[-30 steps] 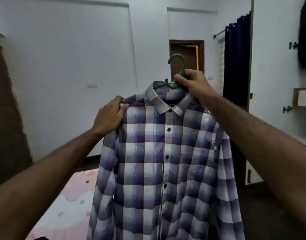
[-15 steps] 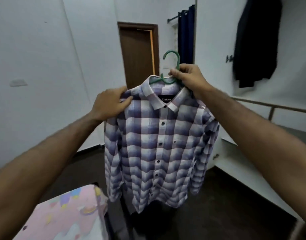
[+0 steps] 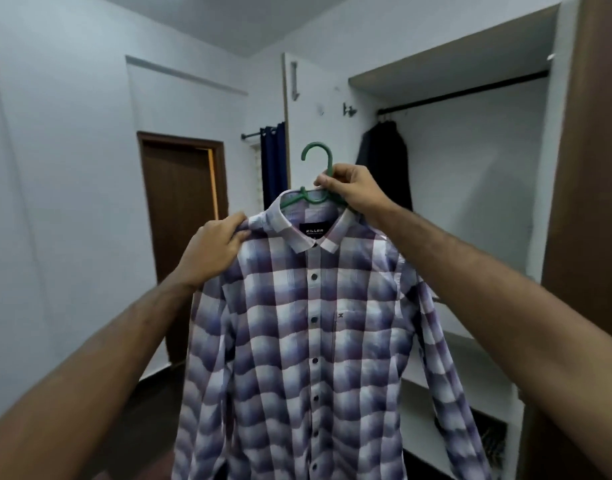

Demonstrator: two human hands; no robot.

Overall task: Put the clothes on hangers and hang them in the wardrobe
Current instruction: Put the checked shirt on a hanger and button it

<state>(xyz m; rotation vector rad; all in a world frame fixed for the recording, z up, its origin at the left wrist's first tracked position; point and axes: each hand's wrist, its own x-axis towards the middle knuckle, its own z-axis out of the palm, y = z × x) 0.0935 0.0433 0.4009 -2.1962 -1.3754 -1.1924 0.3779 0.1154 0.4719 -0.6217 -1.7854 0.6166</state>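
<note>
Head view puts your right hand (image 3: 354,192) at the centre of things: its fingers are curled round the neck of the green hanger (image 3: 316,174), just under the hook, so the hook stands free above your knuckles and faces the wardrobe. That grip makes sense, since it carries the whole weight from one point and leaves the hook clear to drop over a rod. Your left hand (image 3: 212,251) pinches the fabric at the shoulder of the checked shirt (image 3: 311,341), beside the collar, probably to keep that shoulder seated on the hanger arm and stop the garment from swinging or sliding off while you carry it. The shirt hangs buttoned and front-facing between your two forearms, its sleeves falling loose at either side and its hem out of sight below the frame. It is already on its hanger but not yet in the wardrobe. Beyond your right hand the open wardrobe (image 3: 554,168) shows a dark rail (image 3: 470,93) across the top, with dark clothes (image 3: 384,161) hung at its left end and bare rail to the right of them. That free stretch looks like the natural place for the hook, and you would need to lift the hanger higher to reach it. Further left, a brown door (image 3: 179,216) and a blue curtain (image 3: 273,161) stand against the far wall.
</note>
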